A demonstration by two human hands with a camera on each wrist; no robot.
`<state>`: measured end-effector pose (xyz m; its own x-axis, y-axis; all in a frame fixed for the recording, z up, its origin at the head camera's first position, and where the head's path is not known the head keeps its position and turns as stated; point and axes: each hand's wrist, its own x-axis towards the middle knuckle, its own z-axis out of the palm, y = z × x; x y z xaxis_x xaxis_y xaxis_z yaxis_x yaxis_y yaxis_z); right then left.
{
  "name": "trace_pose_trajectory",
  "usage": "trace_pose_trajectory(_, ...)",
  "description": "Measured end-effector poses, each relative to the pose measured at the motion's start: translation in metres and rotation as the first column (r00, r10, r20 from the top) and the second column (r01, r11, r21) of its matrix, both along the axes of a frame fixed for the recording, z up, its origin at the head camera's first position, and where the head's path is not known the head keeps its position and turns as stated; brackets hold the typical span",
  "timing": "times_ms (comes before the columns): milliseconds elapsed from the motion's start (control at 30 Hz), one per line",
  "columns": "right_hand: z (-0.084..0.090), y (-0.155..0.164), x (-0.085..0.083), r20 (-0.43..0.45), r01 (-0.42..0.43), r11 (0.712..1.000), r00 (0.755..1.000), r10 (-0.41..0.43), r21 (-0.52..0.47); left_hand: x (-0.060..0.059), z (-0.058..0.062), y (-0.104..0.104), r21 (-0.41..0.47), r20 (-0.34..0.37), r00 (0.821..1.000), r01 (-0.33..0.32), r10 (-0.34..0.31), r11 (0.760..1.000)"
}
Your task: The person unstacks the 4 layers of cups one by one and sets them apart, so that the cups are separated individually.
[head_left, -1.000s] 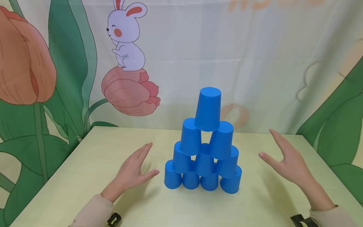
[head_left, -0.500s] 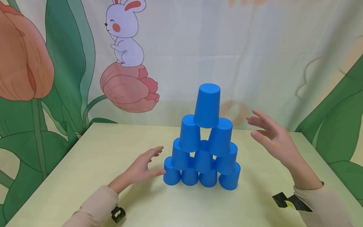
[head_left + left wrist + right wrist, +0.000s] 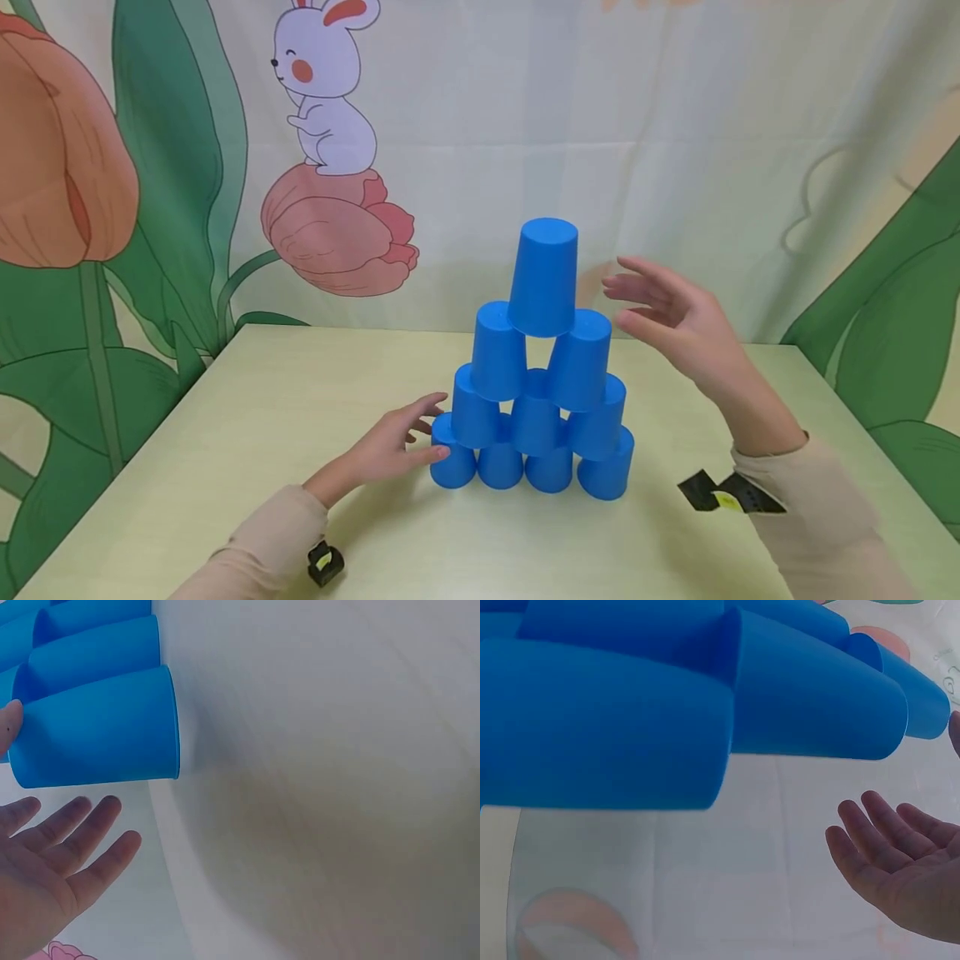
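Observation:
Several blue cups stand upside down in a four-level pyramid, a single top cup [image 3: 543, 279] at its peak. My left hand [image 3: 393, 442] is at the pyramid's left side, fingers spread, thumb overlapping the bottom-left cup [image 3: 454, 462]. In the left wrist view, the fingers [image 3: 101, 829] lie apart from that cup [image 3: 97, 735], with the thumb at its closed end. My right hand [image 3: 678, 321] is raised to the right of the top cup, fingers loosely bent and holding nothing. The right wrist view shows a gap between its fingers [image 3: 885, 832] and the cups [image 3: 825, 690].
The pyramid stands on a pale yellow table [image 3: 262, 400]. Behind the table hangs a light curtain [image 3: 465, 150] printed with a rabbit, tulips and leaves. A dark strap [image 3: 731, 493] shows at the right sleeve, and a small black piece [image 3: 326, 564] at the left one.
Both hands have moved in toward the pyramid. The right hand has risen to the top cup's level, and the left has come up to the bottom-left cup. The cups stay stacked.

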<state>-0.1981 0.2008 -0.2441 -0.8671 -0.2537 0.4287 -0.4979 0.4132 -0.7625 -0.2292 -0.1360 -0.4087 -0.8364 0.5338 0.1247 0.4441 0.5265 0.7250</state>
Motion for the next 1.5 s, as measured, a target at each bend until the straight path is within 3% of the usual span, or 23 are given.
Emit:
trace_pose_trajectory(433, 0.017, -0.029, -0.009, 0.048, -0.064, 0.997, 0.997, 0.065, -0.033, -0.002, -0.004, 0.002, 0.022, 0.015, 0.998, 0.056, -0.056, 0.998)
trace_pose_trajectory(767, 0.024, -0.046, -0.014, 0.076, -0.087, 0.996, 0.993, 0.089, -0.023, -0.003, -0.004, 0.002, 0.039, 0.018, 0.998, 0.059, -0.060, 0.997)
trace_pose_trajectory(1033, 0.023, -0.050, -0.012, 0.082, -0.020, 0.999, 0.996, 0.024, -0.042, -0.002, -0.004, 0.003, 0.045, 0.025, 0.998, 0.059, -0.060, 0.997)
trace_pose_trajectory(1500, 0.030, -0.033, -0.003, 0.022, 0.016, 0.996, 1.000, -0.014, -0.089, -0.001, -0.006, 0.003, 0.035, 0.031, 0.999, 0.041, -0.042, 0.999)
